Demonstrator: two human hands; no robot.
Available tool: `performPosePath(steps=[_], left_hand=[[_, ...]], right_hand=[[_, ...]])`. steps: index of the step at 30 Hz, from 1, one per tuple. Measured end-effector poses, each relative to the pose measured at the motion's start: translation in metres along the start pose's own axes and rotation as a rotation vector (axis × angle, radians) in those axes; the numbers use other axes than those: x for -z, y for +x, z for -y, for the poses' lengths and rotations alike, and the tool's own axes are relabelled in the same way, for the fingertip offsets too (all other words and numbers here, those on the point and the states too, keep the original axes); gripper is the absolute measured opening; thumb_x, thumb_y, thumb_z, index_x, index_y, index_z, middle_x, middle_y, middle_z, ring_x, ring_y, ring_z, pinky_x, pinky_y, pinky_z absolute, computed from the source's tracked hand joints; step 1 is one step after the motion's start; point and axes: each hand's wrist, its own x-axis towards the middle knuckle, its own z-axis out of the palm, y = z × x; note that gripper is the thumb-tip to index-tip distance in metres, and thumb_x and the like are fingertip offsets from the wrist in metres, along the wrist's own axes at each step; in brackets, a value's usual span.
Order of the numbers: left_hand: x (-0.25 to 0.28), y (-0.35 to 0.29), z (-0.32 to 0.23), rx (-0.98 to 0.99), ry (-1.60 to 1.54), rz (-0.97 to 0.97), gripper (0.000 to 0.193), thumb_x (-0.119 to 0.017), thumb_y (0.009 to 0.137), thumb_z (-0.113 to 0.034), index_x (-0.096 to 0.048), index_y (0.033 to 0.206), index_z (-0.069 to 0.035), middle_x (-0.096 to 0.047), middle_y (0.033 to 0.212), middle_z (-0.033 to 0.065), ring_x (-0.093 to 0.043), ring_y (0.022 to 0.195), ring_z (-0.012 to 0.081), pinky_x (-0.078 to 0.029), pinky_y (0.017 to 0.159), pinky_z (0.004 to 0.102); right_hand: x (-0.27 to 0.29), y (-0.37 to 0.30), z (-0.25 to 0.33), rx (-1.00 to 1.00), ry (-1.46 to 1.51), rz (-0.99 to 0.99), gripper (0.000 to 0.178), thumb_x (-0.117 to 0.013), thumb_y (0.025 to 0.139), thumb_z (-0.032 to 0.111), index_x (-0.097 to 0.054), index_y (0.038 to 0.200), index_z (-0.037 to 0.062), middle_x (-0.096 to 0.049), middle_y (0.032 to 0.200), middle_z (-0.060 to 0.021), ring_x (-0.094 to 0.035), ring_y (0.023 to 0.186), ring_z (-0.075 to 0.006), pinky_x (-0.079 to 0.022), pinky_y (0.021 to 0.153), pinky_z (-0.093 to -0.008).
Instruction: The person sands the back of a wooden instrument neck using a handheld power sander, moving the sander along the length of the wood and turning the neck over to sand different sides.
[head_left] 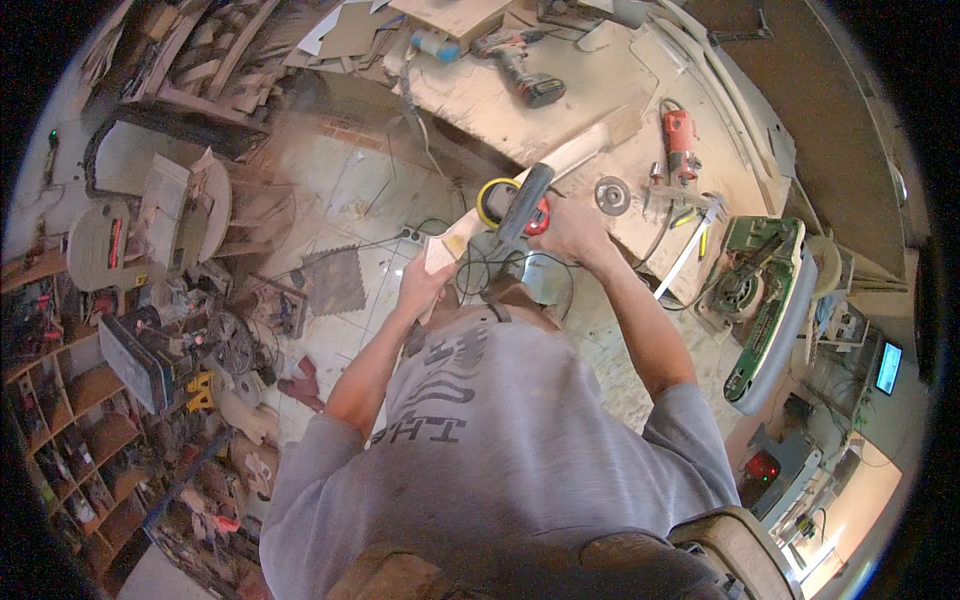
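Observation:
My left hand (422, 285) is closed around the near end of a long, pale wooden piece (440, 254). This piece slants up and to the right, and its far part (582, 150) reaches the workbench edge. My right hand (572, 232) grips a black and red angle grinder (525, 205), whose yellow-rimmed disc (494, 203) is against or just over the wood; I cannot tell which. Its dark body lies across the wood, hiding part of it. The fingers of my right hand are partly hidden behind the tool. Dark cable loops hang below it.
On the workbench (450, 100) lie a cordless drill (523, 72), a red power tool (680, 145), a loose round disc (612, 195) and a metal clamp (705, 215). A green-framed machine (765, 300) stands at right. Shelves (100, 450) and a ridged mat (335, 280) are at left.

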Motion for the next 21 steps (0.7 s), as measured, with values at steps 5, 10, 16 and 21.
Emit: performPosePath(steps=[5, 10, 16, 21], left_hand=[[0.001, 0.005, 0.003, 0.022, -0.047, 0.018, 0.028, -0.076, 0.095, -0.013, -0.068, 0.119, -0.001, -0.068, 0.079, 0.0028, -0.057, 0.049, 0.01, -0.045, 0.044, 0.0283], [0.0, 0.007, 0.005, 0.013, -0.078, 0.005, 0.028, -0.076, 0.095, -0.012, -0.067, 0.119, -0.001, -0.068, 0.081, 0.0032, -0.057, 0.05, 0.0104, -0.046, 0.044, 0.0282], [0.004, 0.007, 0.0, 0.033, -0.022, 0.018, 0.027, -0.073, 0.098, -0.013, -0.063, 0.12, -0.002, -0.065, 0.075, 0.0025, -0.058, 0.048, 0.0117, -0.048, 0.044, 0.0301], [0.006, 0.011, 0.013, 0.025, -0.018, 0.019, 0.031, -0.076, 0.095, -0.013, -0.065, 0.122, -0.002, -0.069, 0.083, 0.0039, -0.06, 0.052, 0.0116, -0.049, 0.046, 0.0296]], right_hand=[[0.002, 0.014, -0.041, -0.134, 0.041, -0.078, 0.06, -0.082, 0.073, 0.048, -0.072, 0.113, 0.0054, -0.077, 0.103, -0.0228, -0.074, 0.099, -0.04, -0.058, 0.089, -0.049], [-0.004, 0.005, -0.01, -0.05, 0.069, -0.024, 0.064, -0.082, 0.07, 0.044, -0.072, 0.116, 0.0019, -0.076, 0.103, -0.0273, -0.074, 0.099, -0.0429, -0.058, 0.09, -0.0506], [-0.017, 0.008, -0.015, -0.011, 0.027, -0.051, 0.07, -0.083, 0.071, 0.049, -0.069, 0.124, 0.0046, -0.077, 0.104, -0.0235, -0.074, 0.1, -0.0418, -0.059, 0.09, -0.0498], [-0.001, 0.005, -0.014, -0.035, 0.11, 0.007, 0.071, -0.08, 0.074, 0.05, -0.067, 0.125, 0.0032, -0.077, 0.105, -0.0218, -0.074, 0.101, -0.0411, -0.059, 0.09, -0.0492]])
